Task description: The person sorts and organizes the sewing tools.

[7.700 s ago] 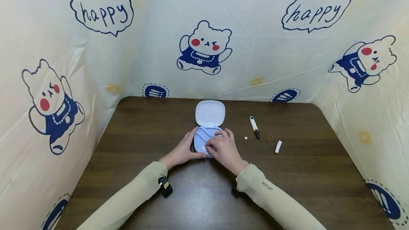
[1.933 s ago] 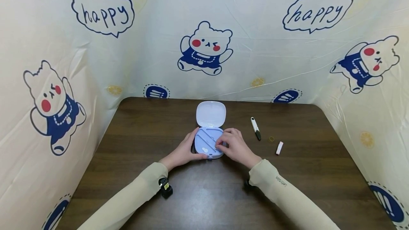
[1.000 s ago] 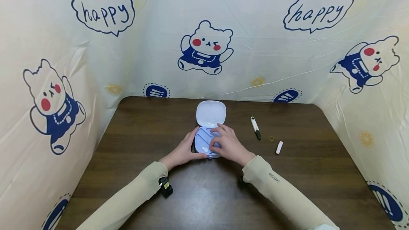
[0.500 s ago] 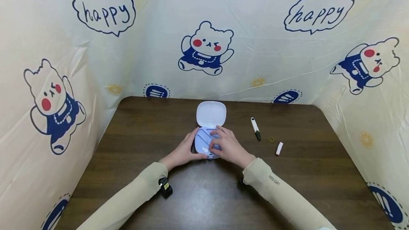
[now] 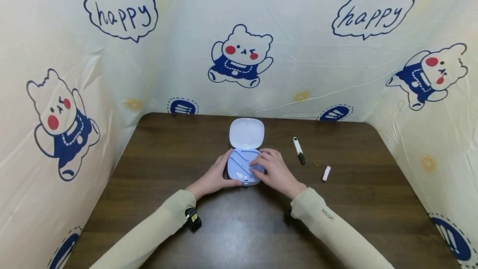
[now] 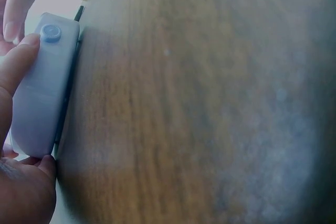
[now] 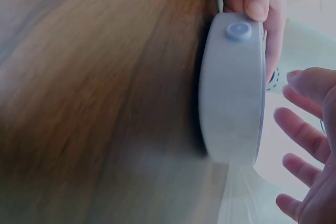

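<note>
A pale blue pill case (image 5: 236, 162) stands on the table with its lid (image 5: 246, 133) swung up at the back. Slanted ribs divide its inside, and small white tablets (image 5: 240, 176) lie in the front compartment. My left hand (image 5: 213, 179) grips the case's left side, thumb along the front wall by the round button, as the left wrist view of the case (image 6: 44, 82) shows. Over the right part of the case hovers my right hand (image 5: 276, 172). In the right wrist view its fingers (image 7: 302, 132) are spread and loosely bent, with nothing between them.
To the right on the dark wooden table (image 5: 179, 144) lie a white-and-black pen-like tool (image 5: 298, 151), a small yellowish ring (image 5: 317, 165) and a short white block (image 5: 326, 173). Printed cloth (image 5: 179, 53) hangs around the table's back and sides.
The white tablet on the table right of the case is gone since the earliest frame. Over the last half second my right hand shifts right, uncovering more tablets. My left hand stays put.
</note>
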`<state>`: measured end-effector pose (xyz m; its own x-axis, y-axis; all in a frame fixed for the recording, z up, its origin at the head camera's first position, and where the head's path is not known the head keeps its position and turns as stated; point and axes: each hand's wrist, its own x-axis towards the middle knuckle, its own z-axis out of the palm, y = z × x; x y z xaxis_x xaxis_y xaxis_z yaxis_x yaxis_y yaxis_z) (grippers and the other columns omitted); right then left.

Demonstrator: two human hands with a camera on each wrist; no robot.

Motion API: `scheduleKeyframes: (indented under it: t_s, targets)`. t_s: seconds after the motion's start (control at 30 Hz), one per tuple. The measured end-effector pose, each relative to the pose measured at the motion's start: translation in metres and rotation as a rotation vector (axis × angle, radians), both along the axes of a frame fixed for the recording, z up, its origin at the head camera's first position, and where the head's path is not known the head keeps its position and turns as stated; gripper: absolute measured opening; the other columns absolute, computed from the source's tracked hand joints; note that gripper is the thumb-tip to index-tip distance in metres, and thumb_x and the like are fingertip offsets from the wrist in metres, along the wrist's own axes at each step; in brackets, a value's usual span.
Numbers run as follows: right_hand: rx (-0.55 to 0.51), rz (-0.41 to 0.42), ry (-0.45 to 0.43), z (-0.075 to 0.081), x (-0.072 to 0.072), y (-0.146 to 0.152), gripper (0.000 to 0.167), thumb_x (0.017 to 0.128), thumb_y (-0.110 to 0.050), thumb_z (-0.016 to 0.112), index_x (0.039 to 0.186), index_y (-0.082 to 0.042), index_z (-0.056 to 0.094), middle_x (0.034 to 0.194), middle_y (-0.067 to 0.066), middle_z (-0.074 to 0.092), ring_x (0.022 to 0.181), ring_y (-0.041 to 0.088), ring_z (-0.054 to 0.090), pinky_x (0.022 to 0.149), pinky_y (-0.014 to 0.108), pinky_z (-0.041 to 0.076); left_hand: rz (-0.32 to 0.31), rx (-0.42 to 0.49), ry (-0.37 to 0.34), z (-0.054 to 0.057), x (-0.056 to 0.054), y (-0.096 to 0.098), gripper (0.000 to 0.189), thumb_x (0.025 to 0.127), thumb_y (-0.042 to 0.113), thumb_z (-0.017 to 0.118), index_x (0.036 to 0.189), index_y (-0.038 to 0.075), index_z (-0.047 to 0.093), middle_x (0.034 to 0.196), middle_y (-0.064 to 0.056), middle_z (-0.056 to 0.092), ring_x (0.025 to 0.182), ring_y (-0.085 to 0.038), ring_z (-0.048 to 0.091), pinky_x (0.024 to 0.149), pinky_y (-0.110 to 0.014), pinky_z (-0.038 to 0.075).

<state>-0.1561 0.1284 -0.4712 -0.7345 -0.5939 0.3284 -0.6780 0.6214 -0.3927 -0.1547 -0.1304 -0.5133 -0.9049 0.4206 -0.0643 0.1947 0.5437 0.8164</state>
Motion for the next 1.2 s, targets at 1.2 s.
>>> scheduleKeyframes:
  t_s: [1.2]
  targets:
    - [-0.045,-0.226,0.036,-0.019,0.005,0.107,0.022,0.090,-0.012,0.082,0.111,-0.006,0.078,0.110,0.011,0.075,0.123,0.045,0.055,0.106,0.065,0.034,0.003,0.003,-0.018,-0.002,-0.002,-0.001,0.123,0.082,0.049,0.088,0.169,0.014,0.008,0.169,-0.017,0.020,0.155,-0.032,0.026,0.123,-0.052,0.027]
